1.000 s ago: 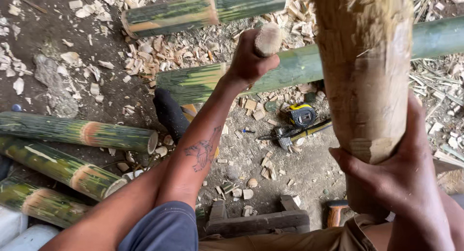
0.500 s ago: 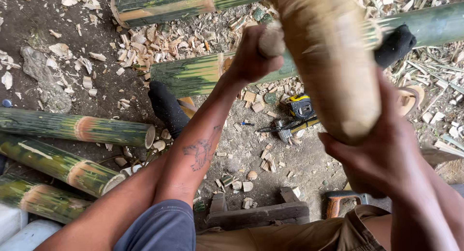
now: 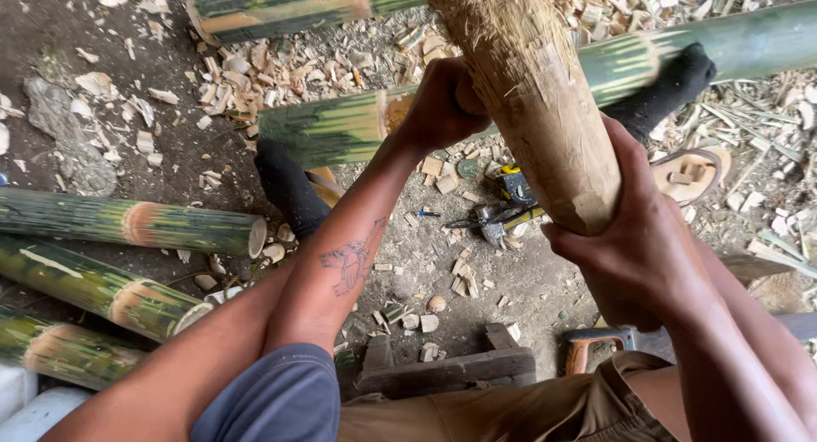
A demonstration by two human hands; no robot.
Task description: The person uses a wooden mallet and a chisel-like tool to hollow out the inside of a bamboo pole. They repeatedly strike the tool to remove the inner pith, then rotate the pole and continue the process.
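Observation:
A thick tan bamboo piece, stripped of its green skin and frayed at the top, stands tilted in front of me. My right hand grips its lower end. My left hand is closed around a wooden handle right beside the piece; the rest of that tool is hidden behind the bamboo. Behind both hands a green bamboo pole lies on the dirt floor.
Several cut green bamboo lengths lie at the left, another at the top. Wood chips litter the ground. My black-socked feet rest on sandals. A yellow tape measure, a wooden block and an orange-handled tool lie near.
The stripped bamboo piece has swung left and tilted more. My left hand with the handle has come up against it, and my right hand shifted along its lower end.

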